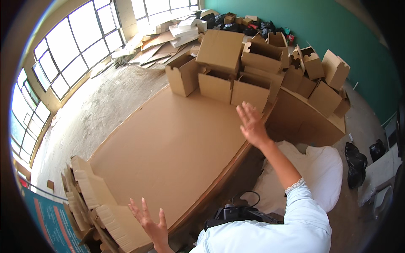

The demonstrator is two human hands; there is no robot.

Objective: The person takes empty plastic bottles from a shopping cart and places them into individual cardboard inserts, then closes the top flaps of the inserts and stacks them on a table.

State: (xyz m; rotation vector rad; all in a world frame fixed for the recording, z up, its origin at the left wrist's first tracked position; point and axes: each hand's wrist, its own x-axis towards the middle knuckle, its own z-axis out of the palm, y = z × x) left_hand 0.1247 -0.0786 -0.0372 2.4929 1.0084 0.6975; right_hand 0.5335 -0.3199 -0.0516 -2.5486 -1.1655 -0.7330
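Observation:
Both of my hands are raised over a large cardboard-covered table [168,139], holding nothing. My left hand [151,223], fingers spread, is over the near edge, closest to a stack of flattened cardboard pieces [97,189] at the table's left end. My right hand [252,124], fingers stretched out, is at the right edge, just in front of an open-topped cardboard box [249,93]. Beside that box stand another open box [214,87] and a taller narrow one [182,78]. A large closed-looking box [220,49] rests on top behind them.
More folded boxes [317,84] are piled on a big cardboard carton [306,116] at the right. White sacking [312,168] lies right of me. Loose cardboard sheets [158,50] and black bags [265,28] lie at the back. A black bag [355,164] sits on the floor at far right.

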